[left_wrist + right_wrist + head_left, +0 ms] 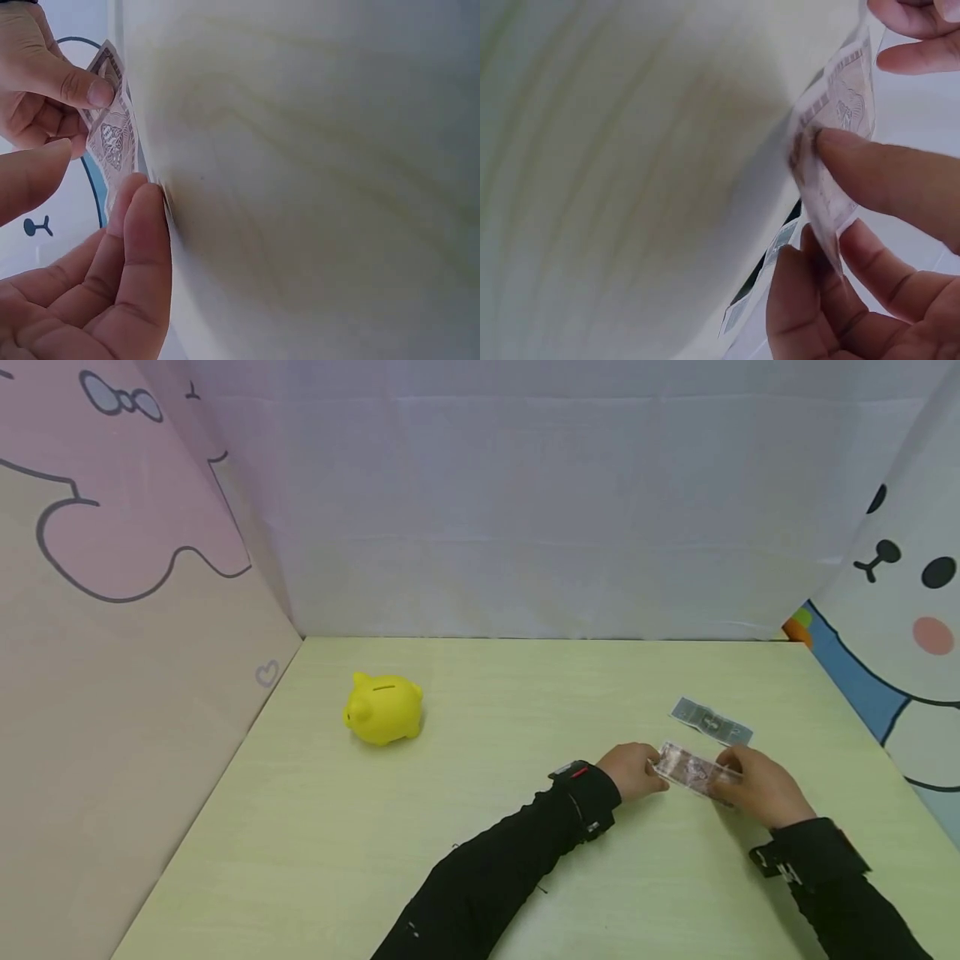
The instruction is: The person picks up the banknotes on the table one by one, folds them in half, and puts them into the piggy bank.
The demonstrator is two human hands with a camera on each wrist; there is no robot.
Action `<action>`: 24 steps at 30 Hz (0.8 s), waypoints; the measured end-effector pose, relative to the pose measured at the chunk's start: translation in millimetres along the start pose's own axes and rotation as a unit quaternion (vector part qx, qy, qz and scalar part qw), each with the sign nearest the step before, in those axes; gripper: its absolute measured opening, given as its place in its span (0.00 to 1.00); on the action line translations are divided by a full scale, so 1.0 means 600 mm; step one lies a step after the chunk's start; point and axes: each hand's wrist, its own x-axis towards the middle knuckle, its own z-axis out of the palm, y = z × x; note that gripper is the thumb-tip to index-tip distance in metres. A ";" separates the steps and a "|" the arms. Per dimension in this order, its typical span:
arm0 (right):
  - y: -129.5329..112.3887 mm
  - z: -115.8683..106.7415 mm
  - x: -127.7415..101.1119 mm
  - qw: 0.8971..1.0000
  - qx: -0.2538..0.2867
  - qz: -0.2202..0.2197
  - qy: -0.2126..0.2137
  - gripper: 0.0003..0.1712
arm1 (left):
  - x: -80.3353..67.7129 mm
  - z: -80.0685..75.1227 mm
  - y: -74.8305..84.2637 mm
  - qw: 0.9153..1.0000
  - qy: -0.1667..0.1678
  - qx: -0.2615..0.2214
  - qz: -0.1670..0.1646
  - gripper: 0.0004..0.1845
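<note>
You hold a pinkish banknote [693,769] between both hands, just above the table [480,827], toward its right side and nearer the front edge than the back. Your left hand [633,771] pinches the note's left end: the left wrist view shows your fingertips [139,202] against the lower edge of the note [112,142] with the thumb close on the other side. Your right hand [761,787] grips the right end, thumb on top and fingers curled beneath; in the right wrist view the thumb [877,176] presses the paper [840,127] against the fingers under it. The note is stretched between the two grips, a little tilted, its printed face showing.

Just behind the note, toward the back edge, a second, grey-blue banknote [710,722] lies flat on the table, close to your right hand but not touched by it; its edge [769,266] shows under your fingers in the right wrist view.

Well apart, over in the left half of the table near the back-left corner, a yellow piggy bank [384,707] stands upright with the slot on top.

Both your forearms are in black sleeves [525,852] with a wrist strap each. Cartoon-printed cloth panels [112,527] wall in the table on the left, back and right.
</note>
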 end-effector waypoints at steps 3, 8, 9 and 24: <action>-0.002 0.002 0.001 1.000 0.002 0.001 -0.005 0.18 | 0.000 0.001 -0.002 1.000 -0.001 -0.015 0.002 0.18; -0.004 0.003 0.002 1.000 -0.003 -0.002 -0.004 0.16 | -0.001 0.000 -0.004 1.000 0.001 -0.021 0.015 0.13; -0.005 0.003 0.002 1.000 -0.003 -0.004 -0.002 0.16 | -0.001 0.000 -0.004 1.000 0.002 -0.019 0.017 0.13; -0.021 -0.010 -0.004 0.999 0.017 -0.039 0.011 0.16 | -0.002 -0.005 -0.014 0.998 0.032 -0.054 0.001 0.13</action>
